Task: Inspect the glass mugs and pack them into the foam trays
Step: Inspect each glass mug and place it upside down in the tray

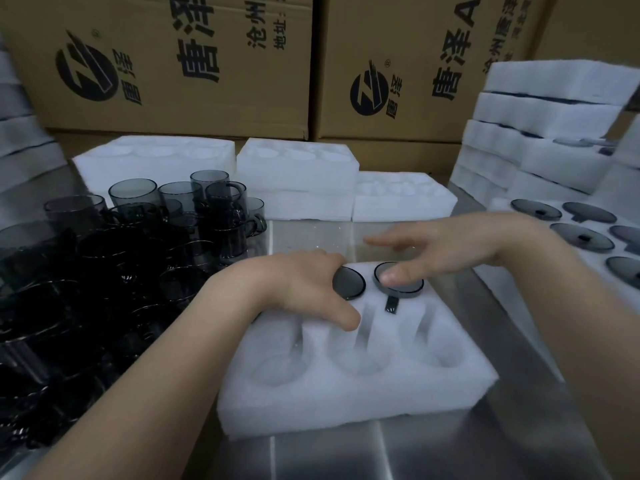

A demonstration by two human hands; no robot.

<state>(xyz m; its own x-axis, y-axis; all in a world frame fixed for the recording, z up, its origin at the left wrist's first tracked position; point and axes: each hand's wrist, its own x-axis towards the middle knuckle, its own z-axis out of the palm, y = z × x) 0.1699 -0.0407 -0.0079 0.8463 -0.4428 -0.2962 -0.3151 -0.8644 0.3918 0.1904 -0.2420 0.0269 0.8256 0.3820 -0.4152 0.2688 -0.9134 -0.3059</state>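
A white foam tray (349, 393) lies on the steel table in front of me. Two dark glass mugs sit upside down in its far pockets: one (350, 283) at the middle, one (401, 287) to its right with its handle (391, 304) in the slot. My left hand (304, 289) rests on the tray, fingers over the left mug's base, thumb at an empty pocket. My right hand (446, 251) hovers flat, its thumb pressing on the right mug's base. Three near pockets are empty.
Several smoky glass mugs (138, 237) crowd the table's left side. Empty foam trays (298, 174) stand behind, filled trays (571, 230) and stacked foam (540, 126) at right. Cardboard boxes (207, 64) wall the back.
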